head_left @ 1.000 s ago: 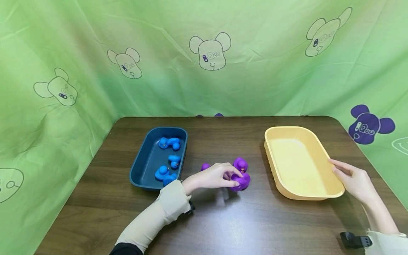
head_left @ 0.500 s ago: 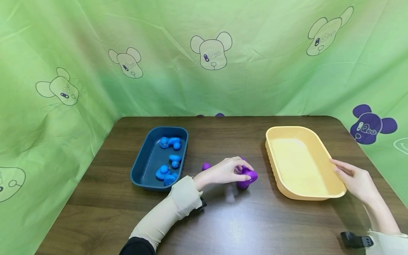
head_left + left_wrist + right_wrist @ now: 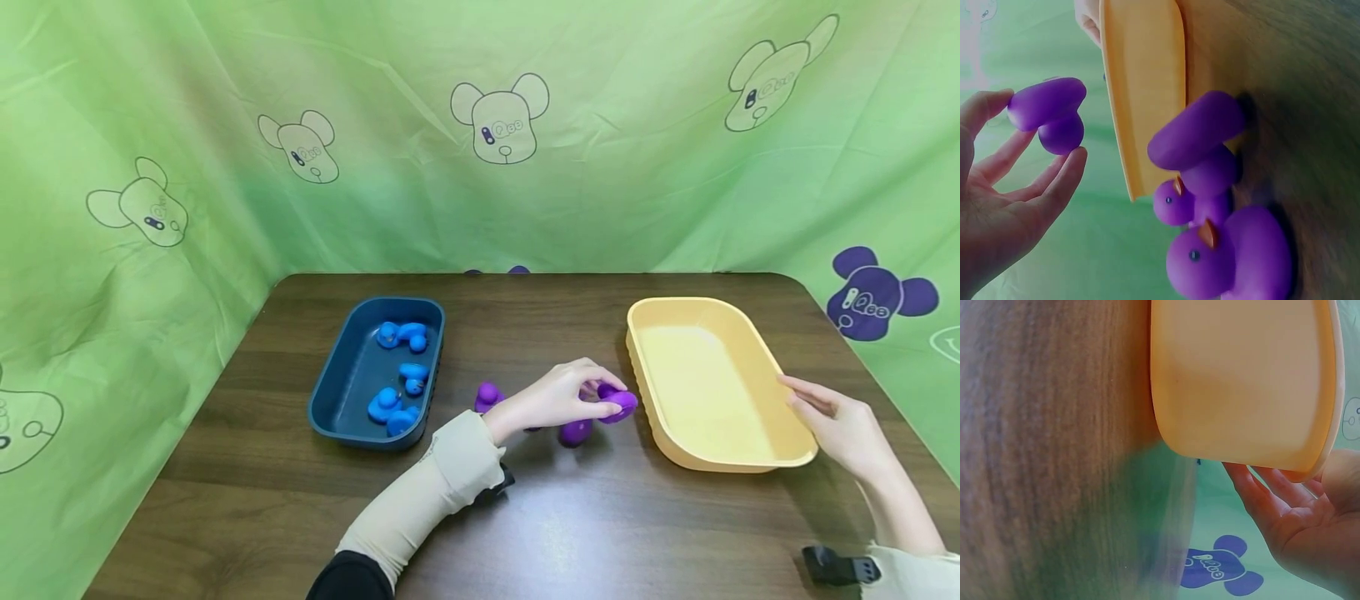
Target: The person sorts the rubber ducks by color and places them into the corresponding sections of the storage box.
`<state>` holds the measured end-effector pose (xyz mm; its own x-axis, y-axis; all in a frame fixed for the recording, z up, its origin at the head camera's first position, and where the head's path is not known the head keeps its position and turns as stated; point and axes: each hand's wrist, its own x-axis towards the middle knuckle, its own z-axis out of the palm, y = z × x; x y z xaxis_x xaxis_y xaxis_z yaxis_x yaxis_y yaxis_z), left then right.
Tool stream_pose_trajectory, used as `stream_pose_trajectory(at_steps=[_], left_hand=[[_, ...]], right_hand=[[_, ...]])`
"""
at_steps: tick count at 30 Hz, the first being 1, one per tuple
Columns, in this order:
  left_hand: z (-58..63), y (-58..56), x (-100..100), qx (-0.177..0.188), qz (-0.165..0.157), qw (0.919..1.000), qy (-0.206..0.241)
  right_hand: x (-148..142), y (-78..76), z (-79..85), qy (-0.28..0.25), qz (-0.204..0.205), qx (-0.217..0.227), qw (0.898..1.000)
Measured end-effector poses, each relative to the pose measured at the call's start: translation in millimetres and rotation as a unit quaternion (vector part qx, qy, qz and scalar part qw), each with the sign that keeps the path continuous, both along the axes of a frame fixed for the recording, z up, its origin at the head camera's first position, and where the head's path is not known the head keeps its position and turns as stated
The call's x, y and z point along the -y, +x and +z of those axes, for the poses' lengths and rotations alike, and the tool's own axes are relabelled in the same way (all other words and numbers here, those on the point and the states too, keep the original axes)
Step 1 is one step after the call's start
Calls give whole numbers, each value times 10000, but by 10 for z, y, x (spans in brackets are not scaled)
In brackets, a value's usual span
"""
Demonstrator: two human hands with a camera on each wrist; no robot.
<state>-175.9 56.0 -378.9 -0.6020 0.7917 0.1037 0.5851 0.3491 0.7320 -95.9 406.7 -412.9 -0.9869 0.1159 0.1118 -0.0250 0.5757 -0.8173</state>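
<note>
My left hand (image 3: 558, 396) pinches a purple rubber duck (image 3: 1054, 112) between thumb and fingers, above the table just left of the yellow tray (image 3: 701, 392). In the left wrist view the duck's base faces upward. Below it on the table are more purple ducks: one upside-down duck (image 3: 1197, 137) and two others with orange beaks, the nearer duck (image 3: 1263, 256) being larger in view. The head view shows a purple duck (image 3: 489, 396) beside my left wrist. My right hand (image 3: 843, 429) holds the tray's right edge, its fingers (image 3: 1250, 494) partly hidden behind the tray.
A dark blue tray (image 3: 330, 392) with several blue ducks (image 3: 385, 404) stands on the left of the brown wooden table (image 3: 525, 317). A green printed cloth (image 3: 390, 208) hangs behind and around the table.
My left hand has lifted the purple duck off the others and moved it right, toward the yellow tray. The right hand still holds the tray's edge.
</note>
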Motion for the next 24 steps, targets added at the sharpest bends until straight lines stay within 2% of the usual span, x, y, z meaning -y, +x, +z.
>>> stream_pose_trajectory(at_steps=[7, 9, 18, 20, 24], left_hand=[[-38, -12, -136, -1, 76, 9996, 271], [-45, -16, -174, -61, 52, 9995, 299], [-82, -8, -332, -144, 94, 9991, 382], [-85, -1, -369, -163, 84, 9989, 438], [-92, 14, -439, -170, 72, 9984, 536]], right_hand=[[-15, -17, -27, -10, -16, -8, 10000], [-22, -24, -46, -8, -135, 35, 9999], [-150, -74, -206, 178, -140, 181, 9996], [-134, -66, -194, 147, -204, 204, 9995], [-60, -33, -94, -46, -85, 134, 9999]])
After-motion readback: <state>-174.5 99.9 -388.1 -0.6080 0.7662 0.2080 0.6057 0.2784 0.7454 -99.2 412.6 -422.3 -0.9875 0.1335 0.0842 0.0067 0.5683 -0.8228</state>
